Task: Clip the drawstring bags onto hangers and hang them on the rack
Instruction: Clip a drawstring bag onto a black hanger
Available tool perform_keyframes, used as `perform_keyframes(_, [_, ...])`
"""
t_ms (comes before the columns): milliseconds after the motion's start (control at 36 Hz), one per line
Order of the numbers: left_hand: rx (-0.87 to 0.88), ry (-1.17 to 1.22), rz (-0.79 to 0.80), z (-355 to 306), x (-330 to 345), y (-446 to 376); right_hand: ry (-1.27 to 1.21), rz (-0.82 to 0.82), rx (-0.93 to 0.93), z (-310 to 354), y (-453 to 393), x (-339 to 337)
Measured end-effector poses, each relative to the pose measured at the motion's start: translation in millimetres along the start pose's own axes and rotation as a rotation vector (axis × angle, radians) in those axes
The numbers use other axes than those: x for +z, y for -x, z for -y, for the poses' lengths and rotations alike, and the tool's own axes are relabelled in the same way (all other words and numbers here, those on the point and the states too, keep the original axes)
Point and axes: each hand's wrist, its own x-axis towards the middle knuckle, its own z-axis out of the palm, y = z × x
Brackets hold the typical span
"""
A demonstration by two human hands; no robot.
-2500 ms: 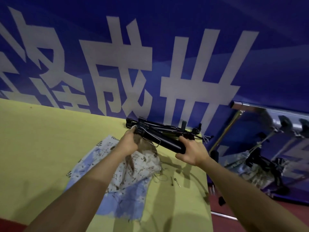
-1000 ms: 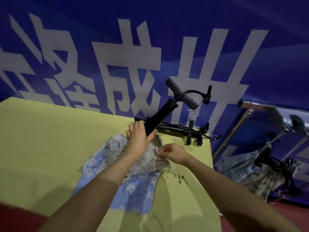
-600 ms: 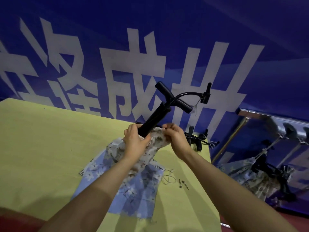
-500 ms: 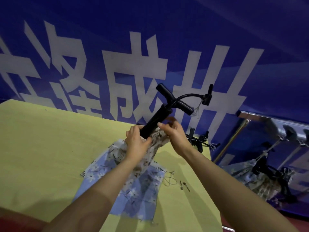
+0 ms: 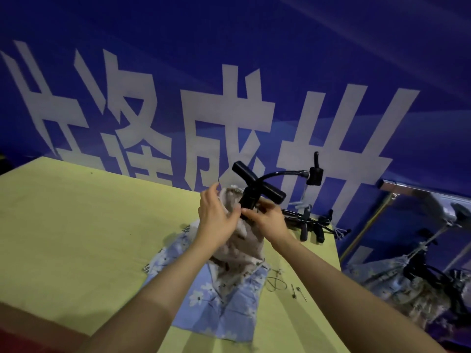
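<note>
A: Head view. Both hands meet over the far right part of the yellow-green cloth-covered table. The left hand has fingers extended along the top edge of a beige printed drawstring bag, thumb pressed toward the stem of a black plastic clip hanger. Whether that hand truly grips the cloth, cannot tell; it reads as supporting.

B: And the right hand?

A: Fingers curled, pinching at the hanger's lower end where it meets the bag's mouth. Bag is lifted at its top, lower part draped down onto a light blue floral drawstring bag lying flat on the table, near side.

B: Is the clip actually closed on the fabric?

A: Hidden behind the fingers. My judgement: clipping in progress, not confirmed.

B: Progress overall?

A: On the right, a chrome metal rack appears to carry patterned bags already hung on dark hangers; blurred, count unclear. A pile of spare black hangers lies at the table's far right edge. Loose cords and small pins lie just right of the blue bag.

B: Left to do?

A: Finish this clip, hang it, then the blue bag.
</note>
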Motion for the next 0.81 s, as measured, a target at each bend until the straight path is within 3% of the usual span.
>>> perform_keyframes(83, [0.244, -0.120, -0.112, 1.1, -9.0, -2.0, 0.045, 0.012, -0.013, -26.3, -11.0, 7.9])
perform_keyframes(167, [0.548, -0.245, -0.073, -5.7, -14.0, -9.9, 0.081, 0.018, -0.006, -2.5, 1.1, 12.9])
perform_keyframes(278, [0.682, -0.431, 0.065, -19.2, -12.3, -25.6, 0.219, 0.039, -0.033, 3.9, 0.3, 17.5])
perform_keyframes(333, [0.739, -0.518, 0.060, -21.3, -8.4, -31.6, 0.234, 0.107, -0.033, -6.8, -5.0, 15.4])
perform_keyframes(472, [0.609, -0.672, -0.080, -23.2, -2.5, -42.1, 0.398, 0.080, -0.138, -2.9, 5.1, -3.7])
perform_keyframes(583, [0.628, -0.856, -0.071, -18.9, -0.4, -44.3, 0.559, -0.127, -0.308, 2.8, 5.7, -22.6])
perform_keyframes(667, [0.623, -0.879, -0.071, -25.9, -0.5, -41.7, 0.479, -0.232, -0.366, 12.6, -1.7, -32.0])
perform_keyframes(806, [0.639, -0.871, -0.078, -36.7, 2.1, -40.5, 0.100, -0.304, -0.325, 48.4, 0.5, -38.5])
